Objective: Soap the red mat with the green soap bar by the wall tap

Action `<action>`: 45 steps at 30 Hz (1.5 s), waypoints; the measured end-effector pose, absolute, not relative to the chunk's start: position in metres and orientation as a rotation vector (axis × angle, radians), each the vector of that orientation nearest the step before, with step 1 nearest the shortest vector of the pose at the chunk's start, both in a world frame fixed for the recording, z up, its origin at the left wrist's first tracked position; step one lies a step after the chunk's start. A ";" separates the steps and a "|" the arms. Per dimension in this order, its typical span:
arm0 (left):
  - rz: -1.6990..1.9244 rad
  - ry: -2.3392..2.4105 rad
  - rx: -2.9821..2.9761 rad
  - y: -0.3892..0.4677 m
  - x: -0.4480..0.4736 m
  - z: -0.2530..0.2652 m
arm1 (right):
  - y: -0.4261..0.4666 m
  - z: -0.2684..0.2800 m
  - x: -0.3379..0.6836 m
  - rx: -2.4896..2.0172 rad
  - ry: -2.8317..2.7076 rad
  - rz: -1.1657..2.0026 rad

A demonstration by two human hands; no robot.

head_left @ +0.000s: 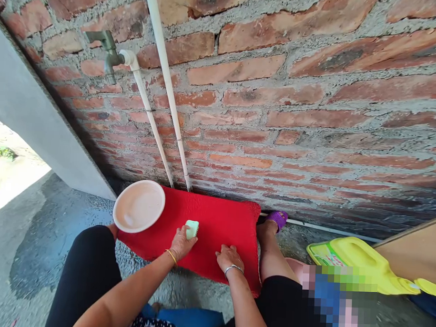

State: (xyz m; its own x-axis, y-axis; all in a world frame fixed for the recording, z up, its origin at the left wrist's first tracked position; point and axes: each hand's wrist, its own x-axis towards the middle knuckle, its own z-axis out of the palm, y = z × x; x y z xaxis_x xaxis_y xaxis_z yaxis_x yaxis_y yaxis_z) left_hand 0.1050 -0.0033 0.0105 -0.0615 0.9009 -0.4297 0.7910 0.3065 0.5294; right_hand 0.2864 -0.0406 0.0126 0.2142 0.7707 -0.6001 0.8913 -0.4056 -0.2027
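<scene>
My left hand (181, 242), with a gold bracelet at the wrist, is closed around a pale green scrubbing brush (192, 229). The brush rests on or just above a red cloth (216, 216); I cannot tell which. Bristles show along its right edge. Further right, my right hand (229, 258), wearing a silver bangle, lies on the same cloth with its fingers stretched out and nothing in them. At the cloth's left end stands a pale round basin (121, 217) with cloudy water inside. Whatever supports the cloth is hidden underneath it.
A brick wall (294, 113) rises behind, carrying white pipes (170, 90) and a tap (112, 57). To the right lies a yellow jug (357, 259), near a person partly blurred out. A purple shoe (278, 219) is by the wall. Wet concrete (47, 243) is at left.
</scene>
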 end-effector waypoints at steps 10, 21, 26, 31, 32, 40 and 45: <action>0.106 2.223 1.370 -0.010 0.062 0.016 | -0.040 0.015 0.286 2.283 1.579 -0.949; 0.046 1.640 1.564 -0.045 0.131 0.011 | -0.041 0.007 0.285 2.277 1.612 -0.912; 0.069 1.948 1.533 -0.035 0.050 0.011 | -0.039 0.001 0.285 2.266 1.632 -0.902; 0.065 2.211 1.420 -0.027 0.006 0.015 | -0.037 0.003 0.286 2.273 1.619 -0.917; 0.064 2.208 1.422 -0.028 0.010 0.016 | -0.037 0.003 0.286 2.273 1.618 -0.919; -0.075 1.730 1.625 -0.064 0.115 -0.001 | -0.039 -0.002 0.287 2.258 1.648 -0.899; -0.081 1.588 1.679 -0.079 0.114 -0.002 | -0.039 -0.004 0.287 2.257 1.655 -0.877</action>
